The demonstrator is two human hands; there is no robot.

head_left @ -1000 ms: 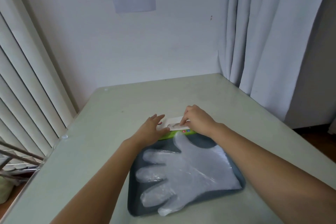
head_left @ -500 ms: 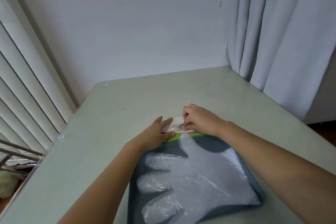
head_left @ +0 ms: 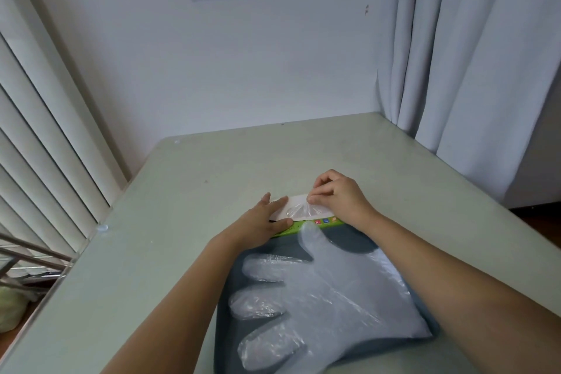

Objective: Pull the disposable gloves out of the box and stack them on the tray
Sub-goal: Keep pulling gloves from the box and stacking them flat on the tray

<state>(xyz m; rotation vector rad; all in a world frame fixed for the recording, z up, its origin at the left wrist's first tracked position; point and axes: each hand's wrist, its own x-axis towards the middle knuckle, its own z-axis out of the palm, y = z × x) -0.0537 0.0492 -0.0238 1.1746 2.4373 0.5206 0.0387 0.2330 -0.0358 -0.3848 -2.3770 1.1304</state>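
Disposable glove [head_left: 299, 211], judged light, limp and slippery, is pinched at the box [head_left: 297, 200] slot by curled fingers of the right hand [head_left: 341, 199], the box being pressed down by the flat left hand [head_left: 258, 223].

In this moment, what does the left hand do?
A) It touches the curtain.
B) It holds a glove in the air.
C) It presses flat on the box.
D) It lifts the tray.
C: the left hand lies with straight fingers on the box, while the right hand pinches a glove at its opening.
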